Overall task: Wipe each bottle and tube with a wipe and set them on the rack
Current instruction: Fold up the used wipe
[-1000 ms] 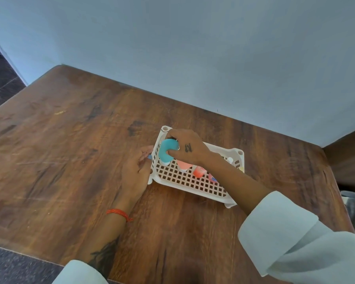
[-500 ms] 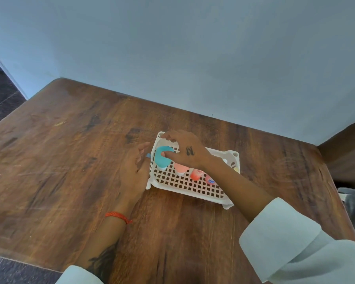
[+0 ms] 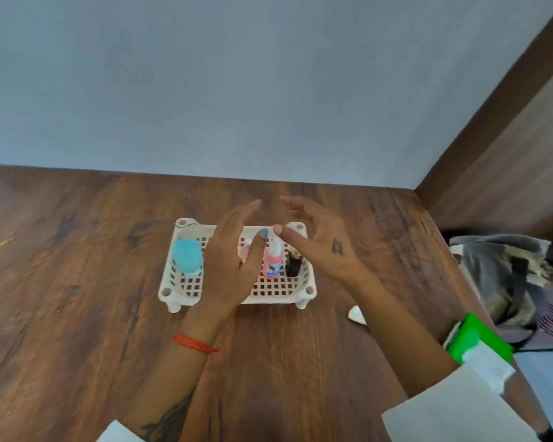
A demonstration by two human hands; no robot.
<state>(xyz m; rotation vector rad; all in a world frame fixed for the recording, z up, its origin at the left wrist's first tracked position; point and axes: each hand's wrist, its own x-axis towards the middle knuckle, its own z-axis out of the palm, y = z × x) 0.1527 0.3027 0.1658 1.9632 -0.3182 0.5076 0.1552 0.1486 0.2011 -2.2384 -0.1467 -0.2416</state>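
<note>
Both hands, the left hand (image 3: 233, 260) and right hand (image 3: 320, 240), hover spread and empty above the rack (image 3: 268, 290), likely because its bottles (image 3: 273, 261) already stand inside.

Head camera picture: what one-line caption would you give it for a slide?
Both empty hands, left and right, hover over a white rack holding a blue-capped bottle and a pink bottle.

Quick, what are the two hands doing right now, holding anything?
Left hand: open, fingers straight, holding nothing, raised in front of the rack.
Right hand: open, fingers loosely spread, holding nothing.
</note>
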